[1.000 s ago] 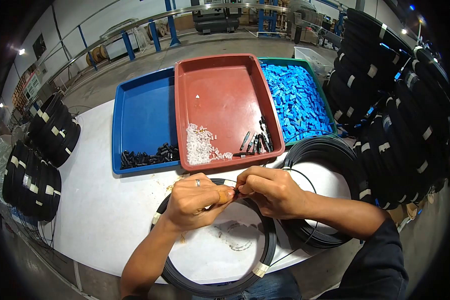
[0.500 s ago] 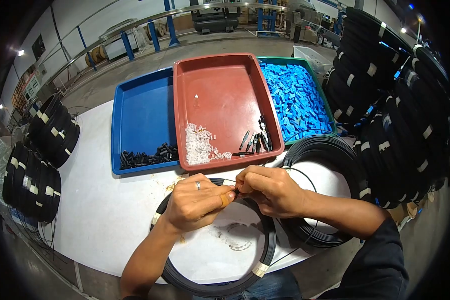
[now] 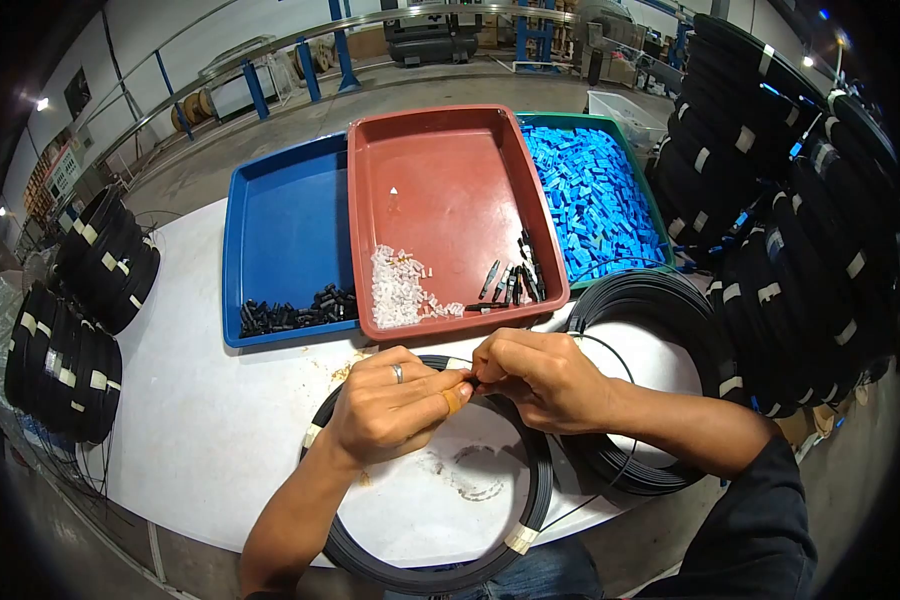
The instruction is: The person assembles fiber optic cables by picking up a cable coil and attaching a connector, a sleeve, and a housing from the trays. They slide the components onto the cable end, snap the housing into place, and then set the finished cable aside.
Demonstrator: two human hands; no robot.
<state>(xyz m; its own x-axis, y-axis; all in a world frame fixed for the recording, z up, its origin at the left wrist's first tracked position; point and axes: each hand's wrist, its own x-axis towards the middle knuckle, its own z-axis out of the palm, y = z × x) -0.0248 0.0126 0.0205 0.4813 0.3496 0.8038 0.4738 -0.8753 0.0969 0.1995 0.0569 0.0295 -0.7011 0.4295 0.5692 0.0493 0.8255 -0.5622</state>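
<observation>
My left hand point(image 3: 395, 405), with a ring and a tan bandage on its fingers, is closed in a pinch. Its fingertips meet those of my right hand point(image 3: 545, 378), also closed. Between them is a small black part point(image 3: 475, 382), mostly hidden, so I cannot make out its exact kind. Both hands are above the far side of a taped coil of black cable point(image 3: 542, 470). To the right, a thicker coil of black cable point(image 3: 700, 320) lies partly behind my right forearm, with a loose cable strand point(image 3: 620, 362) crossing its opening.
A red tray point(image 3: 435, 190) holds small white pieces point(image 3: 398, 290) and black connectors point(image 3: 515, 285). On its left, a blue tray point(image 3: 290, 215) contains black parts point(image 3: 300, 312); on its right, a green tray point(image 3: 642, 175) holds blue pieces point(image 3: 590, 190). Stacked cable coils point(image 3: 790, 290) flank the white table point(image 3: 190, 400).
The hands stay almost in place, fingertips still together; only slight shifts of the fingers around the small black part show. Trays and coils stand as before.
</observation>
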